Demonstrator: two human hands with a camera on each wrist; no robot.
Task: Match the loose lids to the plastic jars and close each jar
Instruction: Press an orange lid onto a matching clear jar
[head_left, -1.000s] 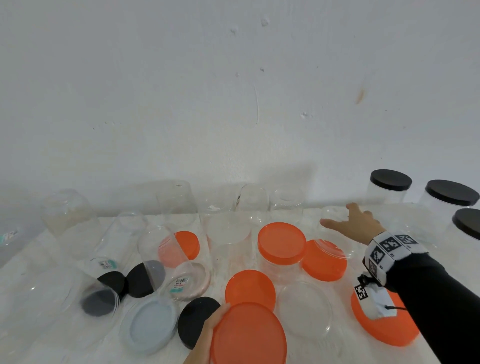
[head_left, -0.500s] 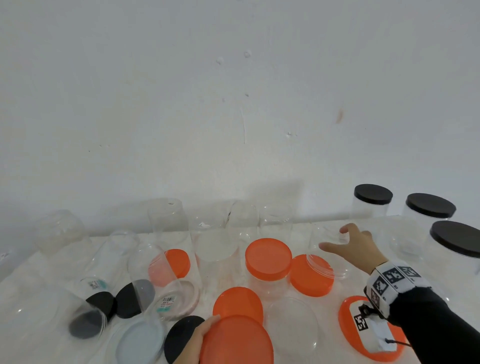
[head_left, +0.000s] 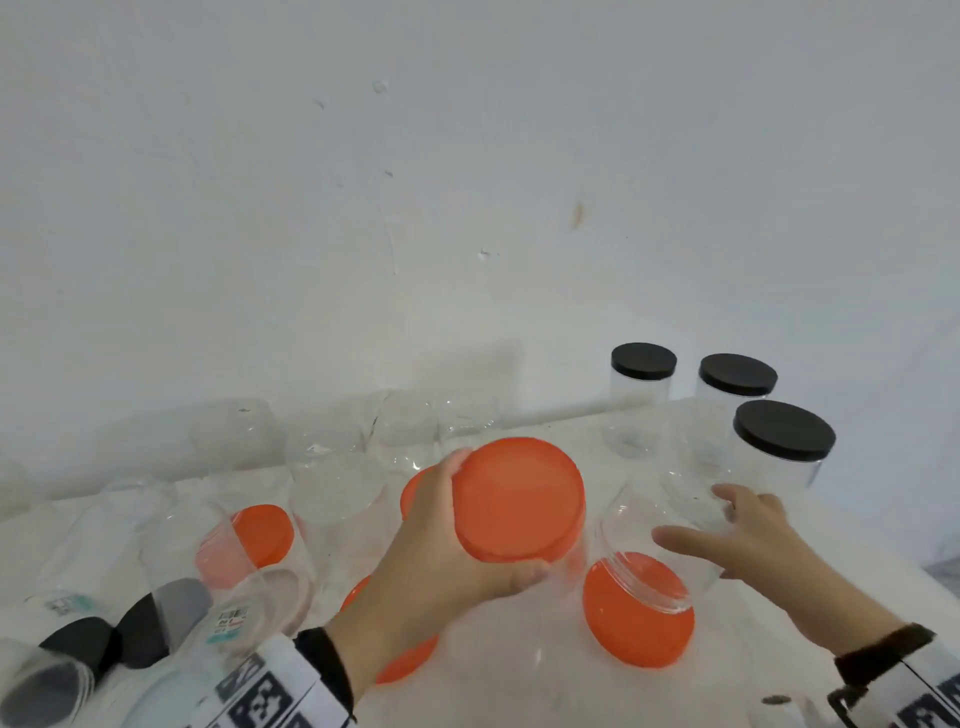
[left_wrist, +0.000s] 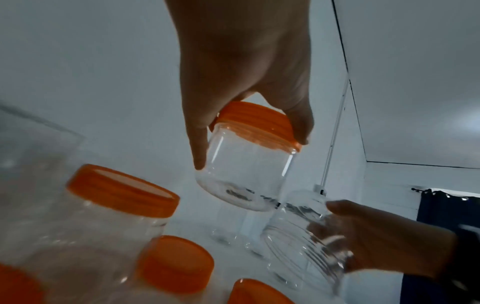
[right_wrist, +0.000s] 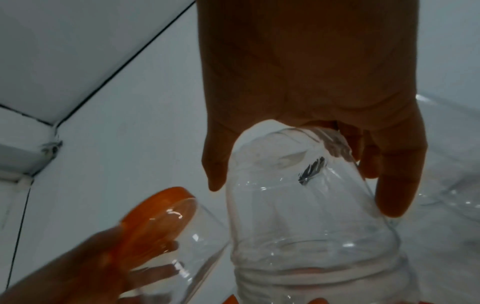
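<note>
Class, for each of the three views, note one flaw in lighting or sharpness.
Head view: clear jars along the wall wash out against it. Left wrist view: the left hand is backlit and dark, near jars blurred. Right wrist view: the right hand is dark, edges smeared.

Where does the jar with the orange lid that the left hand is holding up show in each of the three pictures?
Head: orange-lidded jar at centre, lid facing the camera.
Left wrist: upper centre, under the left hand.
Right wrist: lower left.
Shared landmark: the open clear jar in the right hand.
</note>
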